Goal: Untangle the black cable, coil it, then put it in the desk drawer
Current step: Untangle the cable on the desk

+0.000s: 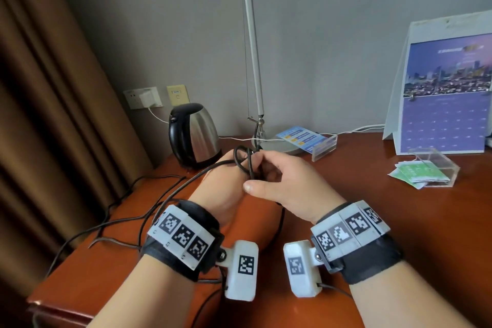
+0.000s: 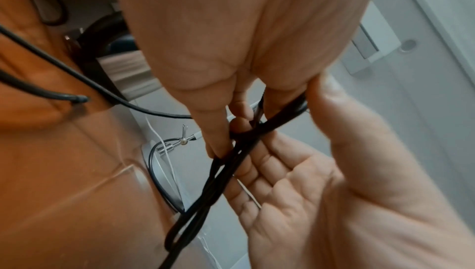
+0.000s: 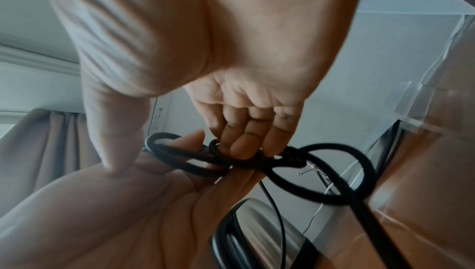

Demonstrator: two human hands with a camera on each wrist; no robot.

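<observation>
The black cable [image 1: 246, 162] is bunched into a few small loops above the brown desk [image 1: 359, 208], and both hands meet at those loops. My left hand [image 1: 223, 181] pinches the strands [image 2: 231, 172] between thumb and fingers. My right hand [image 1: 285, 181] comes in from the right, its curled fingers [image 3: 239, 143] hooked through the loops [image 3: 331, 174]. From the bundle one strand [image 1: 186, 184] trails down and left across the desk, and another hangs below my right palm. No drawer is visible.
A steel kettle [image 1: 197, 136] stands just behind the hands. To its right are a desk lamp's base [image 1: 279, 148] and an acrylic sign holder [image 1: 314, 142]. A calendar [image 1: 442, 93] and a clear box [image 1: 436, 168] sit far right. Thin cables [image 1: 119, 222] cross the desk's left corner by the curtain.
</observation>
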